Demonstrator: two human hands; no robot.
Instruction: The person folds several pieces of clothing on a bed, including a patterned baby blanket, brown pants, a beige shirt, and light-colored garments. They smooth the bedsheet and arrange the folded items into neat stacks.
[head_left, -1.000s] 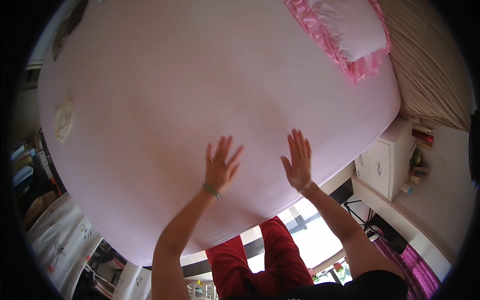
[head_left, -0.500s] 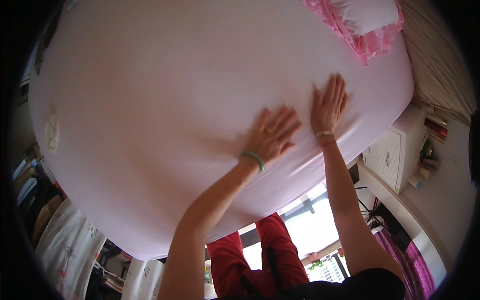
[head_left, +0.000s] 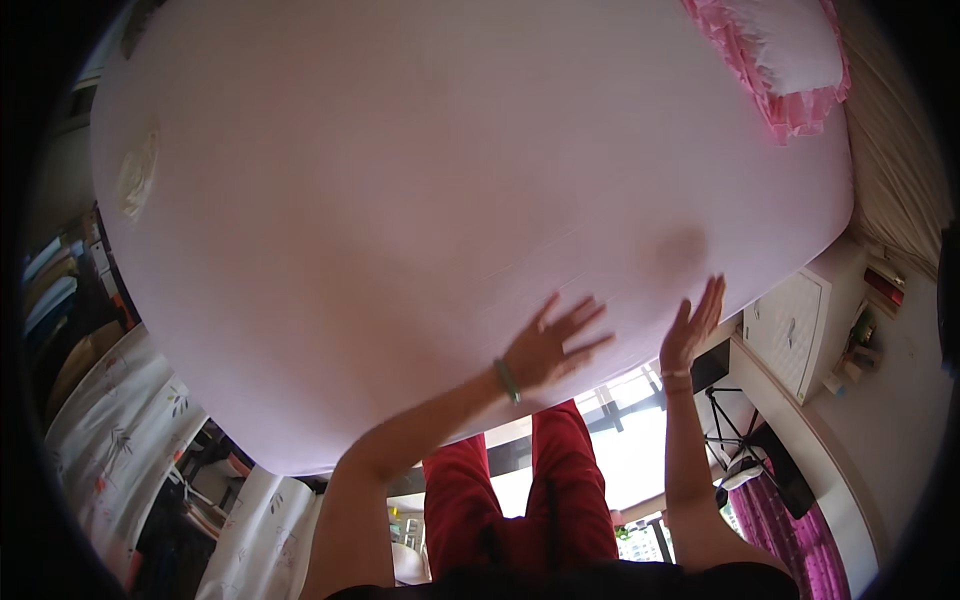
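A pale pink fitted sheet (head_left: 400, 200) is stretched over the bed and fills most of the view, with faint creases near its front side. My left hand (head_left: 548, 345), a green bangle on its wrist, is over the bed's near edge with fingers spread and nothing in them. To its right, my right hand (head_left: 692, 325) is held up at the same edge, fingers extended, also holding nothing. A soft shadow lies on the sheet beyond the right hand; both hands look lifted off the cloth.
A white pillow with pink ruffles (head_left: 795, 45) lies at the far right. A cream cloth-like patch (head_left: 138, 175) shows at the bed's left side. A white cabinet (head_left: 790, 325) and a black tripod-like stand (head_left: 735, 435) are at right; patterned white curtains (head_left: 120, 450) hang at lower left.
Both hands have come back toward me from the sheet to the bed's near edge, and the right one has risen off the cloth. The whole view has shifted a little.
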